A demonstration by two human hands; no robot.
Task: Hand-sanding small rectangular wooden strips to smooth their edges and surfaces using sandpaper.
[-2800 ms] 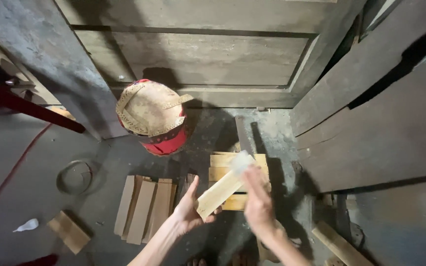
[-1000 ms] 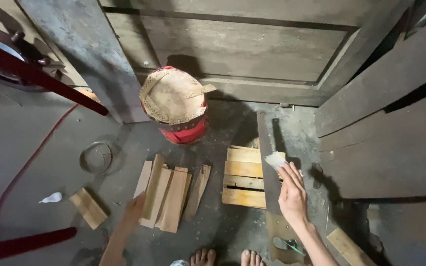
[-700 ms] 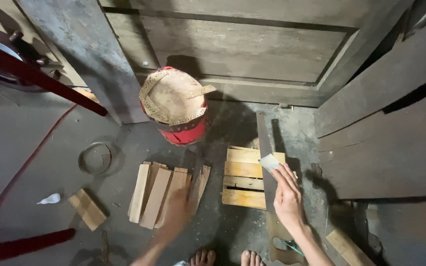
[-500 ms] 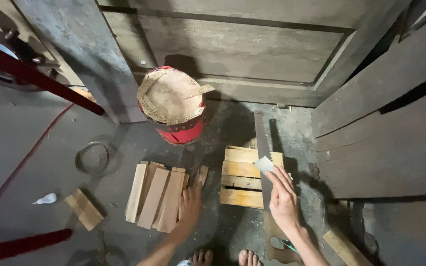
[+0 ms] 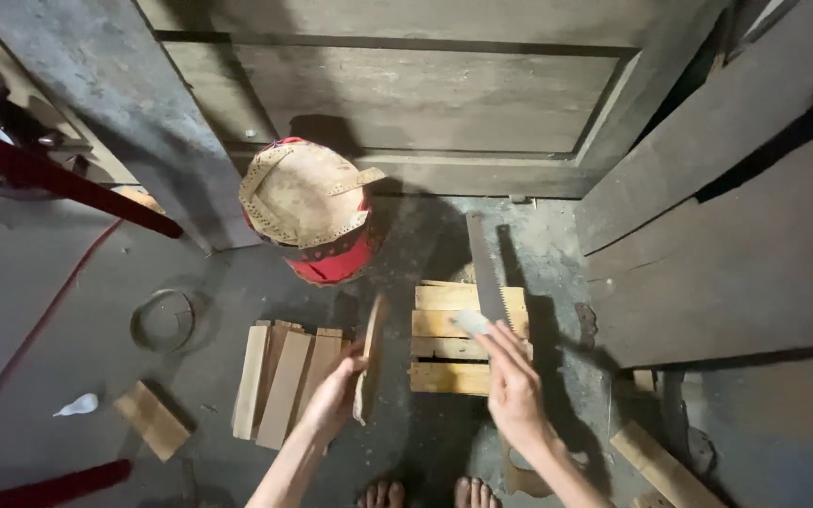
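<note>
Toes [image 5: 425,491] poke in at the bottom edge. Left hand [image 5: 336,395] has a thin wood slat [image 5: 367,362] pinched on edge, right by the pile of slats [image 5: 284,381] on the floor. Right hand [image 5: 512,390] is wrapped round the handle of a saw [image 5: 485,277], blade lying over the small pallet [image 5: 454,339]. Further back there's a red bucket [image 5: 317,226] against the wooden door [image 5: 425,94].

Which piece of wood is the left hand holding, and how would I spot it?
Start at the red bucket with the woven straw cover. Below it, pale planks lie flat on the floor. The thin wood slat in the left hand stands on edge, unlike them.
</note>
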